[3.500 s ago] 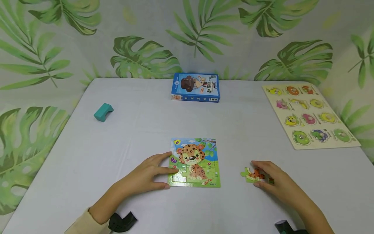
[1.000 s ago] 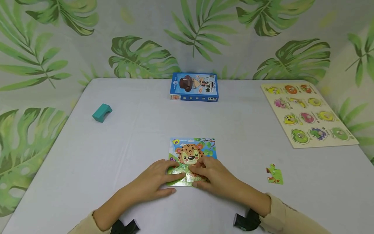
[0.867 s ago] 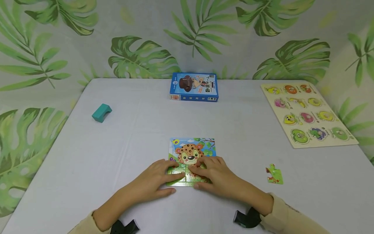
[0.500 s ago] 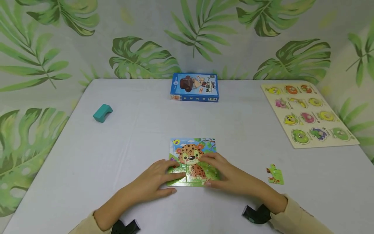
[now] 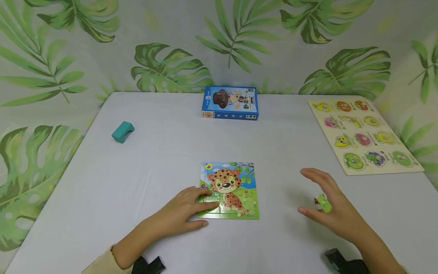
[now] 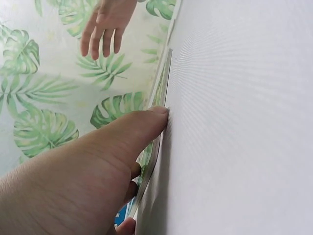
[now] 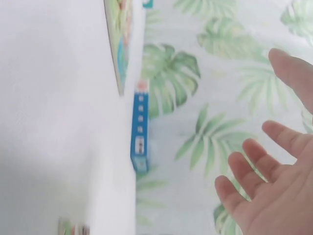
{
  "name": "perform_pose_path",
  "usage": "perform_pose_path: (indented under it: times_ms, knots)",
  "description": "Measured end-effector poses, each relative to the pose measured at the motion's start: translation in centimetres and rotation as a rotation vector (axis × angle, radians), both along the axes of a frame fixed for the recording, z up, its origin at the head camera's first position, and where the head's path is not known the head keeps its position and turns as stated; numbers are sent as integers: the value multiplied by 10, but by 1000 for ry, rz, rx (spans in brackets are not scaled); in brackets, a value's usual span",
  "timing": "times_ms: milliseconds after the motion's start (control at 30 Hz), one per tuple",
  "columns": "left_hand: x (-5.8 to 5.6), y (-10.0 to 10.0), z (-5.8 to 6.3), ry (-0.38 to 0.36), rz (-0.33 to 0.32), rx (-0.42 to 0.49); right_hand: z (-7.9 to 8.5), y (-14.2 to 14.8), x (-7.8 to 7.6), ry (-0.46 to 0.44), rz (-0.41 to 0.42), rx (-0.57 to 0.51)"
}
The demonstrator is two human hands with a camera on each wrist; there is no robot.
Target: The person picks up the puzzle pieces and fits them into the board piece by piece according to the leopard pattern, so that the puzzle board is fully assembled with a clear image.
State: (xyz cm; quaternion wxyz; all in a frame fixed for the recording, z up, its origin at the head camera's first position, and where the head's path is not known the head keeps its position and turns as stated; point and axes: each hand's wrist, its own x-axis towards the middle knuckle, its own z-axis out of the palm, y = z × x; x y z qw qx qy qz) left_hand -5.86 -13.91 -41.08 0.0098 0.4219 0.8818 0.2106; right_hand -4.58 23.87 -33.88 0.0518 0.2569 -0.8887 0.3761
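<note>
My left hand (image 5: 183, 209) lies on the lower left of a leopard jigsaw puzzle (image 5: 239, 190), fingers outstretched over its surface. In the left wrist view, the left thumb (image 6: 142, 125) touches the puzzle's edge (image 6: 159, 103). My right hand (image 5: 332, 205) is raised off the table to the right, thumb and fingers spread apart and holding nothing. Below it lies a loose green jigsaw piece (image 5: 322, 203), partly hidden by that hand. In the right wrist view, the fingers of the right hand (image 7: 274, 181) are spread, and a blurred bit of the piece (image 7: 72, 227) shows at the bottom.
A blue card-game box (image 5: 230, 102) lies at the back of the white table. A teal arch-shaped block (image 5: 122, 132) sits at the far left. At the right is a fruit-picture board (image 5: 364, 135). Leaf-print cloth (image 5: 253, 42) hangs behind.
The right hand held a leopard-body piece 3.5 s ago, then worked on the puzzle. It has since let go and moved right, over the loose piece. The left hand stays on the puzzle.
</note>
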Motion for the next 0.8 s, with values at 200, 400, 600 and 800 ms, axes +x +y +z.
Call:
perform_pose_path:
  times_ms: [200,400,600,800]
  knots:
    - [-1,1,1,3,-7,-3,-9,31,13,45,-96,-101]
    - [-1,2,2,-2,-9,-8,-26,51,18,88,-149,-110]
    - [-1,2,2,-6,-9,-15,-40,61,21,-19,-245,-62]
    - [-1,2,3,-10,-10,-23,-54,71,18,-81,-218,-15]
